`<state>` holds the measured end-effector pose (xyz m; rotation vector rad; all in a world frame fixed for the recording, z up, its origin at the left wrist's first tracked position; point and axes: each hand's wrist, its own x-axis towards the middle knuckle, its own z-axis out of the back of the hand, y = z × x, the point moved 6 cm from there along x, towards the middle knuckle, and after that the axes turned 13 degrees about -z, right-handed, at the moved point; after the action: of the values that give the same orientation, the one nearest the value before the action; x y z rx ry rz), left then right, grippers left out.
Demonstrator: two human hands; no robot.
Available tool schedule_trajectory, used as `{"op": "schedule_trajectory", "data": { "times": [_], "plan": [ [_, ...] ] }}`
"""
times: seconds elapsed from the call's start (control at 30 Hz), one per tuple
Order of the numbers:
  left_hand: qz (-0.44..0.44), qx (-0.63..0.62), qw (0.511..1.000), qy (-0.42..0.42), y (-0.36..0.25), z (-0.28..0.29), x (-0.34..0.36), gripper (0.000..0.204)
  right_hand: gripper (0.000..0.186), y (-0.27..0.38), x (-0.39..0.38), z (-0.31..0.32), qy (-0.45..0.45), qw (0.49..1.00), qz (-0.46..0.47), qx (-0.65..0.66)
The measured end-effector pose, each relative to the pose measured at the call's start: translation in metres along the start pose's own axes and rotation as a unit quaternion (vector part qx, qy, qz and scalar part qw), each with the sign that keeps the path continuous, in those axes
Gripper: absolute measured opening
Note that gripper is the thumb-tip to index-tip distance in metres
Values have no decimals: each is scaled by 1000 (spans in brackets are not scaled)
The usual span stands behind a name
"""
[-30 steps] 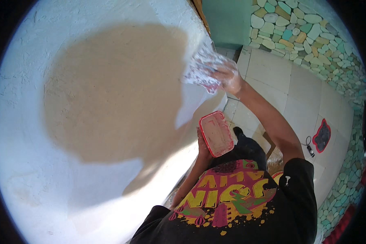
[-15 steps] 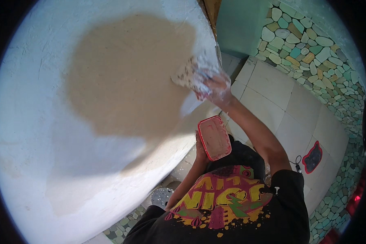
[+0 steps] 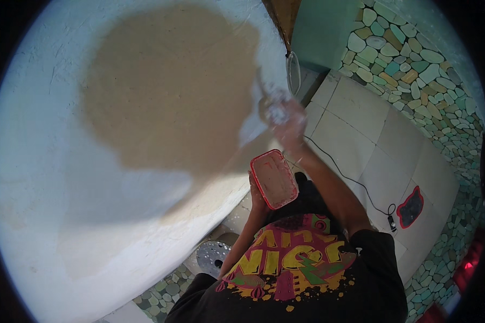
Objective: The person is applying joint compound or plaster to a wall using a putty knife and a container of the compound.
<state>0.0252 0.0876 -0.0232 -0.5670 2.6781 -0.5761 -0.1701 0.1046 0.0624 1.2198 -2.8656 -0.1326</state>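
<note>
A sloping white plastered surface [image 3: 43,140] fills the left, under a large soft shadow. My right hand [image 3: 290,125], blurred and streaked white, grips a white-smeared rag [image 3: 276,113] near the surface's right edge; the rag's outline is smeared by motion. Below it, my left hand [image 3: 257,196] holds a red-rimmed rectangular tub [image 3: 274,178] of pinkish-beige paste, tilted toward me, its fingers wrapped round the side and partly hidden beneath.
Pale floor tiles [image 3: 350,107] lie to the right, with a thin cable [image 3: 350,178], a small plug block [image 3: 392,223] and a red-edged dark mat [image 3: 410,207]. Pebble tiling [image 3: 393,48] lines the upper right. A speckled round object [image 3: 213,258] stands at lower left.
The rag, spread wide earlier, now looks bunched and blurred in my right hand, which has come lower over the last second. The tub has shifted slightly left. The view has shifted too.
</note>
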Motion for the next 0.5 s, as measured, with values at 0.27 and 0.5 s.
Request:
{"op": "schedule_trajectory", "data": {
  "times": [0.27,0.5],
  "plan": [
    [83,-13,996,11,-22,-13,-16,69,31,38,-5,-8,22,982,127,-141],
    [128,40,991,-22,-51,-18,-39,72,31,48,-37,7,-187,868,238,-393]
  ]
}}
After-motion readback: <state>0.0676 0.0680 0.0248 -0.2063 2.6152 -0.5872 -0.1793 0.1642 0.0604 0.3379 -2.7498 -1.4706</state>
